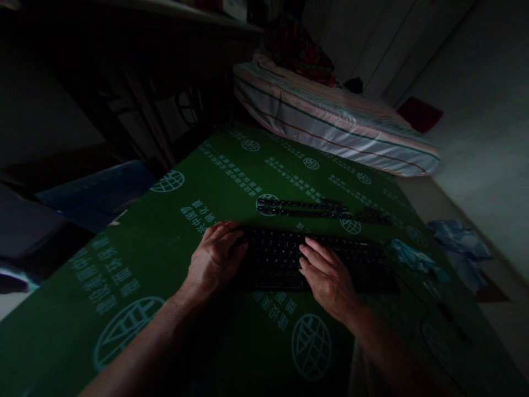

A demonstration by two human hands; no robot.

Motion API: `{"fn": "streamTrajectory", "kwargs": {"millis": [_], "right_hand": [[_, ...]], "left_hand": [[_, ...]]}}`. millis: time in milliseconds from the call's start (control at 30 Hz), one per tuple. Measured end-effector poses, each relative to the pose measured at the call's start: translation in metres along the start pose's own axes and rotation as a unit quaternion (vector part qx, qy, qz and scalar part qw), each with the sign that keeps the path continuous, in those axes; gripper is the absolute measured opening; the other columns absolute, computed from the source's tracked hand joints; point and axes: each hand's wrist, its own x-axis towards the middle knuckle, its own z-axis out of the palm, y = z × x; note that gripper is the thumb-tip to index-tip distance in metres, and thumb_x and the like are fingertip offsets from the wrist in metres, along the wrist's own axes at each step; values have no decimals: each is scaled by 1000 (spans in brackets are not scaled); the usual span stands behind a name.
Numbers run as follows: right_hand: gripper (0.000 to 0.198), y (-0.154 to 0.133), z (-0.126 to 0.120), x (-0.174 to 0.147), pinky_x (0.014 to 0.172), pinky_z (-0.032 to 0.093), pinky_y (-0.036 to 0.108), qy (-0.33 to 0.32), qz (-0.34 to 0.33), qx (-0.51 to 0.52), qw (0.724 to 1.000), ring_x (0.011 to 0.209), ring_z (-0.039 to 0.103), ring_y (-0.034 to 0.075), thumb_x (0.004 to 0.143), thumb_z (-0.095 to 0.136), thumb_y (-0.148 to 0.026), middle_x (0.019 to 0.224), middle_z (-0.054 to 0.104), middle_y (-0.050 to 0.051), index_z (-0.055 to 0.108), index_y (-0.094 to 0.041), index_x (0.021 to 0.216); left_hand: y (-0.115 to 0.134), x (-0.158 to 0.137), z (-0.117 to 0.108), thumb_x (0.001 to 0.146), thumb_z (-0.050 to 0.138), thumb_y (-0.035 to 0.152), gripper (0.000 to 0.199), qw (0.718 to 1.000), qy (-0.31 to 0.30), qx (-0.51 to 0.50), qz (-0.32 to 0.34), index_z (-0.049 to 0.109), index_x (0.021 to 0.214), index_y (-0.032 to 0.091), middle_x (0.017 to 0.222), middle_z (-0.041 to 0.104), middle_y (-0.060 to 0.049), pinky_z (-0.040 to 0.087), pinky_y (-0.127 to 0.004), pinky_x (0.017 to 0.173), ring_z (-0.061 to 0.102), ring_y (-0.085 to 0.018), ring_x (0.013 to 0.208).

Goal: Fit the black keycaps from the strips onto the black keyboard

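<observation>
- Keyboard [276,253], dark, lies flat and crosswise on the green tabletop [165,242], directly in front of the wearer; from my remote seat I judge it sits there so both hands can reach it without stretching.
- Left hand [215,255] is at the keyboard's left end, half curled, fingers toward the far corner and thumb drawn in along the near side; I take this as steadying, though I cannot tell whether it truly grips the edge.
- Right hand [328,280] rests over the middle to right of the keyboard, fingers bent and close together with tips at the keys; I cannot tell whether anything small is pinched there.
- Beyond the far edge I see two neat rows of small black pieces [295,212], perhaps keycaps, with a looser cluster [374,216] at their right. Lining them up there probably preserves their order and leaves room for the hands.
- Off the keyboard's right end lie a crumpled teal cloth [417,260] and, nearer the wearer, a slim dark tool [444,309] that I can't identify; both seem parked aside, within right-hand reach.
- A thin cable [421,328] trails along that same side, clear of both palms.
</observation>
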Motion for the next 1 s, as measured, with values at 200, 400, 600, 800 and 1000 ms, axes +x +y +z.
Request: {"fn": "streamTrajectory", "kwargs": {"millis": [200,400,600,800,1000], "right_hand": [[22,-8,6,-8,103,42,45,19,-10,-40,999,130,44,25,89,52,-16,123,63,11,63,-14,108],[28,-9,11,-11,100,43,46,36,-19,-51,998,127,46,27,89,54,-22,123,62,13,61,-9,114],[27,-12,10,-11,101,41,49,44,-9,-61,997,126,47,28,90,53,-21,121,64,11,61,-10,112],[28,-13,11,-11,104,36,53,48,-10,-65,997,127,45,29,90,54,-22,121,64,11,61,-9,114],[24,-15,14,-11,105,35,53,50,-5,-66,997,125,47,29,91,52,-24,122,64,9,64,-11,108]], "left_hand": [[0,0,0,88,44,38,35,1000,3,6,4,66,99,13,115,63,-13,46,-44,97,52,-28,113],[2,1,-1,88,43,38,36,1000,4,12,-2,67,99,13,115,63,-13,47,-43,96,53,-28,112],[2,0,0,88,44,37,36,1000,9,12,4,67,99,12,116,63,-14,46,-45,96,53,-29,112],[1,1,-1,88,44,37,36,1000,10,8,12,67,98,11,114,63,-14,47,-45,96,54,-29,111],[2,3,-1,88,43,39,38,1000,7,12,10,67,99,12,115,63,-14,46,-45,96,53,-30,113]]}}
